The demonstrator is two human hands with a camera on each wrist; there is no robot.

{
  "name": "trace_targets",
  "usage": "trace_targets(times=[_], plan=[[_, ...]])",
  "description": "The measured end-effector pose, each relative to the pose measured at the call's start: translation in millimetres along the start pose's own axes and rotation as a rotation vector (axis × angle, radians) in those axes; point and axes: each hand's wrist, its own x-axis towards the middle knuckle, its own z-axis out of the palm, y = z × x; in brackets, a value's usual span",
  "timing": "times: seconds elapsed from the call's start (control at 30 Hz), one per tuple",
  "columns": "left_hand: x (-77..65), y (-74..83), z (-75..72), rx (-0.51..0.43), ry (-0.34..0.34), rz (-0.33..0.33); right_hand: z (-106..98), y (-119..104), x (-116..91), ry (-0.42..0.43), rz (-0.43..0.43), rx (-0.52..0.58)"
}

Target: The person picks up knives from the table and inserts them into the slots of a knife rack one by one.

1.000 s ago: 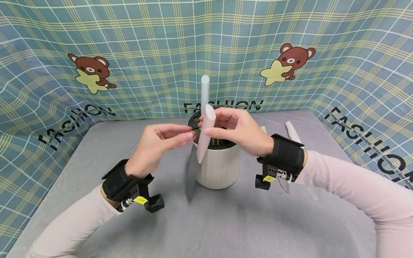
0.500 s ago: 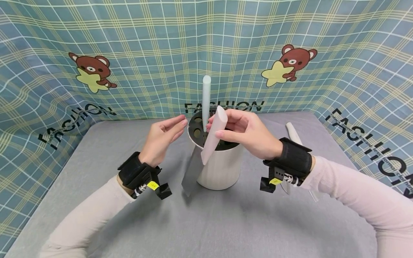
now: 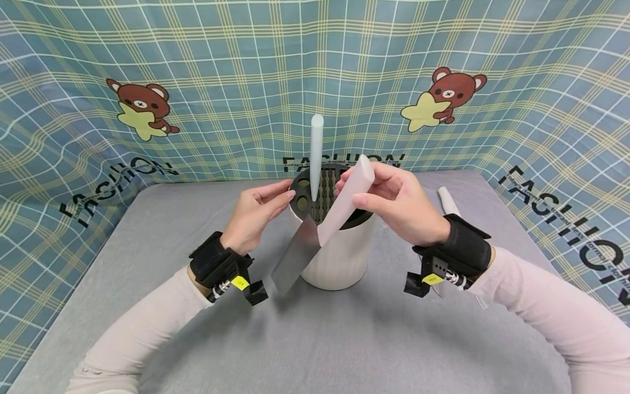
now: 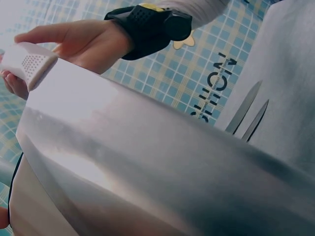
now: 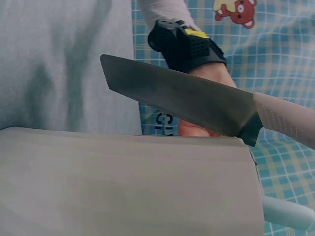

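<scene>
My right hand [image 3: 406, 202] pinches the white handle of a broad-bladed kitchen knife [image 3: 296, 256] between thumb and fingers. The knife tilts, handle up to the right and blade down to the left, in front of a white round knife block [image 3: 339, 262]. In the right wrist view the blade [image 5: 182, 93] lies across the block's rim. With fingers fairly straight, my left hand [image 3: 253, 216] has its fingertips right at the block's left rim. The block's black slotted top [image 3: 301, 189] shows round holes. A pale-handled tool [image 3: 317, 150] stands upright in it.
Another white-handled knife [image 3: 447, 200] lies on the grey cloth at the right, partly hidden by my right arm. Two bare blades [image 4: 246, 108] show there in the left wrist view. A plaid curtain [image 3: 236, 93] rises behind and at both sides.
My right hand has moved right with the knife, and the handle now leans farther right. My left hand has drawn away from the knife and come to the block's left rim.
</scene>
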Motion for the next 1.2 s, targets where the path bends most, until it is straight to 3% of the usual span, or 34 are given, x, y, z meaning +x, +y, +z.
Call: trace_targets(times=[0.53,0.87,1.2], plan=[[0.7,-4.3,1.7,0.047,0.033,-0.002,-25,-14,-16,0.074,-0.169,0.248],[0.6,-5.5,0.5,0.041,0.045,0.001,-45,-23,-21,0.092,-0.3,0.537],[1.6,-5.9,0.8,0.047,0.045,-0.002,-67,-37,-30,0.167,-0.378,0.689]])
